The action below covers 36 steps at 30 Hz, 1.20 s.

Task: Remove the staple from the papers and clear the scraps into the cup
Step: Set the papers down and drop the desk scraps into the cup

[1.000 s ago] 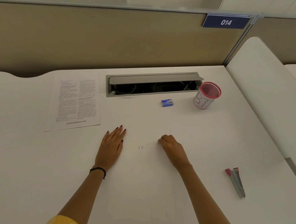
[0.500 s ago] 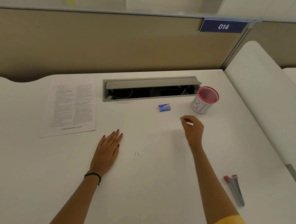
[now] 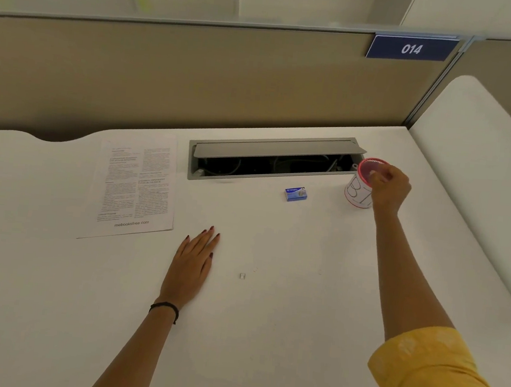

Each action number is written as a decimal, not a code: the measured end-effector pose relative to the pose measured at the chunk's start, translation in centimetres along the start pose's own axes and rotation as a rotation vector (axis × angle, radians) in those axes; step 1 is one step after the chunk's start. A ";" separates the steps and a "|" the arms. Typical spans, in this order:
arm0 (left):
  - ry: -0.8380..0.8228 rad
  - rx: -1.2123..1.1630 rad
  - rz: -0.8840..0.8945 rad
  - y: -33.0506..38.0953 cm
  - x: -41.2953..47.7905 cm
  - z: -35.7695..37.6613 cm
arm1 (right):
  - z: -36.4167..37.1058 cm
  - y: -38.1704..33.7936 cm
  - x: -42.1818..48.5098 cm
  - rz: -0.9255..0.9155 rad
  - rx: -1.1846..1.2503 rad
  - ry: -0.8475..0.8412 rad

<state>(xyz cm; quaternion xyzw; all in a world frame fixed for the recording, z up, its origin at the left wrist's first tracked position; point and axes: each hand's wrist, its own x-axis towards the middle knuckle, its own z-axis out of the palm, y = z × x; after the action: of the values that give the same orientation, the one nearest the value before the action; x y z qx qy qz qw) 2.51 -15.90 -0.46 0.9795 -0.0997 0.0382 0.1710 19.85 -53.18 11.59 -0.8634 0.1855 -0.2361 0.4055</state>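
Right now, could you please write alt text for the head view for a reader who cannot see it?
A person's right hand reaches over a red-rimmed white paper cup on the white desk, fingers bunched above it. The left hand lies flat between a printed paper sheet and a tiny pale scrap; a small blue box sits farther back.

The blue sign [image 3: 411, 48] above the cup [image 3: 357, 194] reads "014", the cup's lettering starts "B", and the paper [image 3: 136, 188] far to its left ends "mebooksfree.com".

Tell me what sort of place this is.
Most likely an office cubicle workstation: a fabric partition carries a blue number plate reading 014, and the white desk has a built-in cable hatch, standing open.
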 end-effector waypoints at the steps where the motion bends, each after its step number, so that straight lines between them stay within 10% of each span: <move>1: 0.002 0.004 0.001 0.0 0.0 0.0 | -0.1 -0.1 0.0 0.007 -0.031 -0.030; 10: -0.003 0.008 -0.020 0.0 -0.2 0.3 | 0.1 -0.1 -8.4 -0.228 0.030 -0.138; 19: 0.012 0.000 -0.093 1.6 -3.4 0.3 | 5.3 0.4 -25.2 -0.448 -0.073 -0.795; 36: 0.011 -0.007 -0.072 2.1 -6.7 -0.2 | 1.5 0.9 -30.4 -0.642 -0.315 -0.775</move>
<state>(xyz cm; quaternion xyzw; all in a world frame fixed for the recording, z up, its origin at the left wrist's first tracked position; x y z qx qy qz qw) -4.44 -16.51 -0.35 0.9816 -0.0637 0.0369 0.1763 -4.36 -37.22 2.17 -0.9512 -0.2185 0.0190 0.2169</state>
